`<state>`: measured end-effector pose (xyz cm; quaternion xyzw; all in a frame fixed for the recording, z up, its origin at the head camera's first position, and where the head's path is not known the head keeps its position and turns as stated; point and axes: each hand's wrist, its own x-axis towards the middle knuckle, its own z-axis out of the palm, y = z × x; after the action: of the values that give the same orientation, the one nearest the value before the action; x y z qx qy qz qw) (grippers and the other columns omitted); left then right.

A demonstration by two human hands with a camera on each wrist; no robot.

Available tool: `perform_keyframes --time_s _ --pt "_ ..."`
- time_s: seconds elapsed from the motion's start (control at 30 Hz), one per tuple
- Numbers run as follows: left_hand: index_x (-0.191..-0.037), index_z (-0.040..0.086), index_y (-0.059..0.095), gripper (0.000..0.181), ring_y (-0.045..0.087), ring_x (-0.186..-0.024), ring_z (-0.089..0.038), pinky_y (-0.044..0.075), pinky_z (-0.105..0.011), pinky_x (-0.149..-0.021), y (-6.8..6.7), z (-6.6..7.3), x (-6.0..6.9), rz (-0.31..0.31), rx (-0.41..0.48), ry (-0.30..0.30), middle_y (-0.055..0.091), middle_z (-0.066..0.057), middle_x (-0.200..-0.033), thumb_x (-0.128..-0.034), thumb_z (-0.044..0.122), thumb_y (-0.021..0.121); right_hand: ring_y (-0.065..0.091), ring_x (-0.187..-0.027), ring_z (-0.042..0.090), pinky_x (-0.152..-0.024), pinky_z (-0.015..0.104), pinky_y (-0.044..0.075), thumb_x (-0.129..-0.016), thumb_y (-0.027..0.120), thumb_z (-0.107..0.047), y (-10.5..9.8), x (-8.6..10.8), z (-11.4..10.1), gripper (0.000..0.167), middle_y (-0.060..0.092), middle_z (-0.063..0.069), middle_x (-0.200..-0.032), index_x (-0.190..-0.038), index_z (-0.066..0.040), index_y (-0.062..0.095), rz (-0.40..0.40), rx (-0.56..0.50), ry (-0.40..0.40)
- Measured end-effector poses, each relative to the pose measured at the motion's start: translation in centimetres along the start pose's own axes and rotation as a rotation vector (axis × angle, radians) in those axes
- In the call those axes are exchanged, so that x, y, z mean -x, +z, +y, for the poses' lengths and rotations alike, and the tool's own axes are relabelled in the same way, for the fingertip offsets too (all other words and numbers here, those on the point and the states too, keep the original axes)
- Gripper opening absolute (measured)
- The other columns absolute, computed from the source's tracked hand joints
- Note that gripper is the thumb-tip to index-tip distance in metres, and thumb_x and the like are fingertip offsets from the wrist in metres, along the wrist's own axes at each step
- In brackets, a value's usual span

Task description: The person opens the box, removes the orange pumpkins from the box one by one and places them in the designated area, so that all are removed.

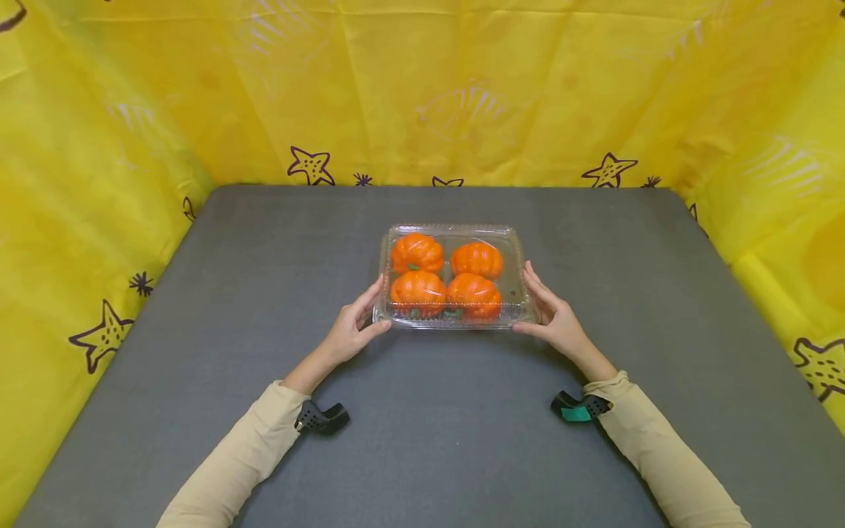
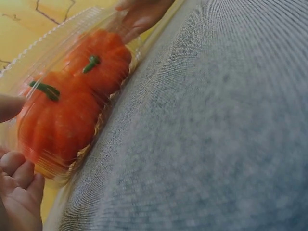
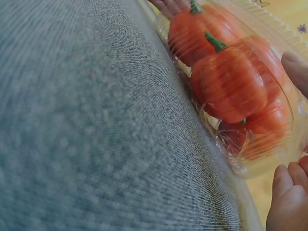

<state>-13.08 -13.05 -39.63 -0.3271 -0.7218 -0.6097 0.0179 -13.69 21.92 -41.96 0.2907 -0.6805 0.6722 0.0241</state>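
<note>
A clear plastic clamshell container (image 1: 512, 279) with its lid down sits on the grey table. Several small orange pumpkins (image 1: 419, 292) with green stems show through the lid, clustered toward its left and middle. My left hand (image 1: 350, 331) holds the container's left end, thumb at the near corner and fingers along the side. At the opposite end my right hand (image 1: 557, 323) grips it in a mirrored way. Seen from the left wrist, the pumpkins' green stems (image 2: 45, 90) face the near side. In the right wrist view, the right thumb (image 3: 296, 72) lies against the lid.
The grey tabletop (image 1: 436, 433) extends around the container, with rounded far corners. Yellow cloth (image 1: 396, 88) printed with starfish and fish hangs behind it and on both sides. Black wrist mounts (image 1: 323, 418) are strapped at both beige sleeve cuffs.
</note>
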Motion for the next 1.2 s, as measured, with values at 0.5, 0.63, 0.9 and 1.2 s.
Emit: perform_keyframes --time_s 0.5,0.63,0.9,1.2 --pt "-0.130 -0.020 0.021 0.064 0.024 -0.124 -0.039 0.024 -0.026 -0.100 0.0 -2.2 0.3 0.025 -0.003 0.060 0.020 -0.033 -0.136 -0.0743 -0.025 0.052 0.006 -0.133 0.022 -0.101 0.023 0.019 -0.068 0.075 -0.004 -0.1 0.0 -0.2 0.085 0.004 0.023 -0.145 -0.132 0.015 0.023 0.004 -0.037 0.006" --pt "-0.128 -0.023 0.021 0.064 0.027 -0.122 -0.042 0.026 -0.027 -0.099 0.1 -1.0 0.0 0.040 -0.030 0.075 0.022 -0.036 -0.133 -0.0726 -0.026 0.053 0.007 -0.133 0.023 -0.102 0.023 0.018 -0.068 0.075 -0.002 -0.2 -0.1 -0.3 0.084 0.005 0.023 -0.145 -0.132 0.014 0.023 0.007 -0.013 0.016" --pt "-0.128 -0.023 0.022 0.069 0.035 -0.115 -0.045 0.029 -0.028 -0.098 0.4 0.0 0.0 0.111 -0.086 0.036 0.033 -0.036 -0.127 -0.0697 -0.022 0.059 0.010 -0.132 0.030 -0.103 0.030 0.019 -0.060 0.068 0.025 -0.4 -0.6 -1.4 0.084 0.011 0.027 -0.143 -0.132 0.013 0.027 -0.009 0.179 0.064" --pt "-0.127 -0.022 0.026 0.067 0.035 -0.118 -0.040 0.029 -0.027 -0.098 0.4 -0.2 -0.2 0.123 -0.021 0.021 0.034 -0.035 -0.127 -0.0688 -0.024 0.059 0.009 -0.132 0.028 -0.104 0.028 0.016 -0.059 0.070 0.022 -0.9 -0.8 -1.6 0.089 0.008 0.027 -0.143 -0.135 0.012 0.023 -0.051 0.158 0.027"
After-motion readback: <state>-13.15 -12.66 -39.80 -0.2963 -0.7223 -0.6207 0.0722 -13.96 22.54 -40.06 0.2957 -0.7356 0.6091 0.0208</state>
